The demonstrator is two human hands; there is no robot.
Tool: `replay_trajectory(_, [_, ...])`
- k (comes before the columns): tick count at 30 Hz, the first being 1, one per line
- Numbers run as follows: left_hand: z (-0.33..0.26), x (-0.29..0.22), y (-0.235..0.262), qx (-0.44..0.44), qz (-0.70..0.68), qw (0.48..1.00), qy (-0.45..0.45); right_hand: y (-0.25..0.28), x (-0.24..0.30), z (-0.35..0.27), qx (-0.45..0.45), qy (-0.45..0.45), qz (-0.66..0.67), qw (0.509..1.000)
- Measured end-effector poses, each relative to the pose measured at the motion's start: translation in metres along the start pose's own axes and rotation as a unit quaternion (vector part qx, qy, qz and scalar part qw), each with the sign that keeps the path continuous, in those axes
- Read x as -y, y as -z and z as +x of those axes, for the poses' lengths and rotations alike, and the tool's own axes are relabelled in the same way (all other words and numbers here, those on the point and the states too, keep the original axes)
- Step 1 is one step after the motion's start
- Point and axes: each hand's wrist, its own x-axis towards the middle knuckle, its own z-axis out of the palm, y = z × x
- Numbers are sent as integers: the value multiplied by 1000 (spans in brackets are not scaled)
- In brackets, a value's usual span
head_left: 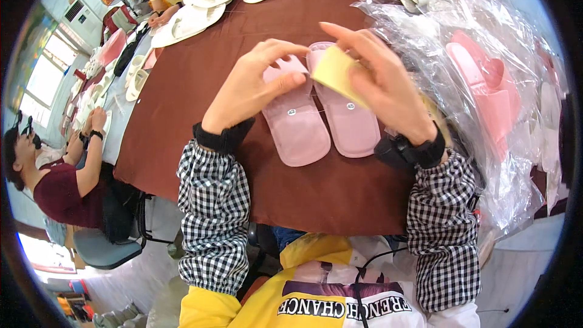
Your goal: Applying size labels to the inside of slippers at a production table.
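Right, nearest first: two forearms in black-and-white checked sleeve covers come up from the person's lap onto the dark brown round table (pixel 340 194). Landmark = the pair of flat pale pink slippers (pixel 322 118) lying side by side, soles up, near the table's front edge.

The pair's long axis runs away from the person, heels toward the body, toes toward the table centre, tilted slightly left. Each sole carries a small round sticker at mid-length.

Left hand (pixel 255 88) sits on top of the left slipper of the pair, at its far (toe) half; thumb and forefinger are pinched together on the toe strap, other fingers curled. Right hand (pixel 376 85) hovers over the right slipper's toe end, fingers spread but thumb and fingers clamped on a pale yellow flat card piece (pixel 334 73), which tilts over the gap betw. the two toes. So both hands are at the pair's far end; the right one w/ the card is a touch closer to the right slipper, the left already in contact w/ its own.

Right of the pair: a heap of clear plastic bags (pixel 473 85) w/ more pink slippers inside, just beside the right wrist.

Beyond the pair, well apart at the table's far rim: white slippers (pixel 212 0) in loose piles, other workers' hands near them. Left of the table, another seated person.
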Motion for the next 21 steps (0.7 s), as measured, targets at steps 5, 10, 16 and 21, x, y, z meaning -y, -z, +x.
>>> replay_trajectory(5, [3, -24, -26, -23, -193, 981, 12, -18, -3, -3, -28, 2, 58, 998])
replay_trajectory(10, [4, -21, -29, -42, -165, 985, 34, -17, -8, -8, -50, -71, 111, 990])
replay_trajectory(16, [5, -18, -26, -84, -336, 930, 121, -13, -17, -12, -54, -180, 198, 962])
replay_trajectory(21, [2, -22, -32, -59, -376, 922, 75, -16, -20, -13, -34, -173, 202, 963])
